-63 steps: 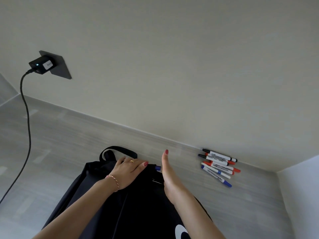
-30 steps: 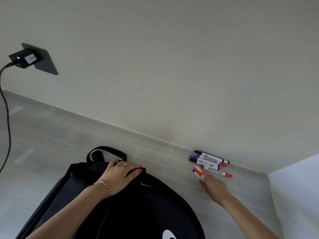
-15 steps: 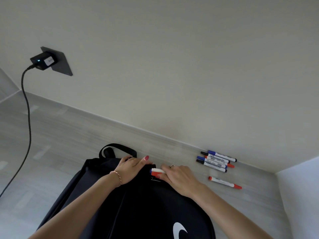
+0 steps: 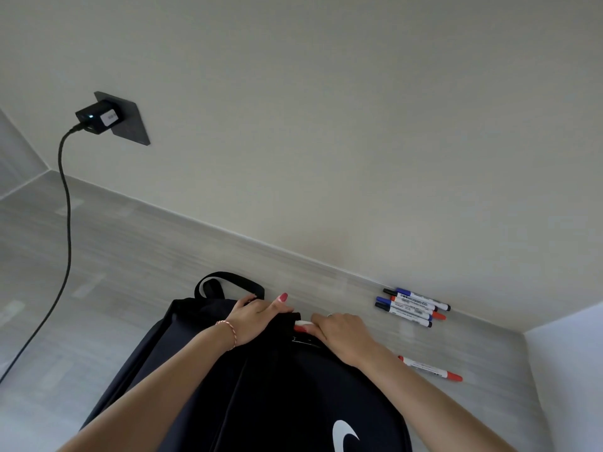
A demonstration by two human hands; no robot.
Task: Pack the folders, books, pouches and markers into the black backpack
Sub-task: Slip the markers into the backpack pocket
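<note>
White swoosh logo (image 4: 345, 436) on black backpack (image 4: 261, 402).

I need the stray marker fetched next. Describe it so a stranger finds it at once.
Start at the black backpack on the grey floor. To its right, just past the right forearm, lies one red-capped marker. It lies alone, apart from the cluster of markers against the wall.

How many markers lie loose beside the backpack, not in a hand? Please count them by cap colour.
Black markers: 2
Blue markers: 2
Red markers: 2
Total: 6
Not counted: the marker that the right hand is pushing into the backpack.
</note>
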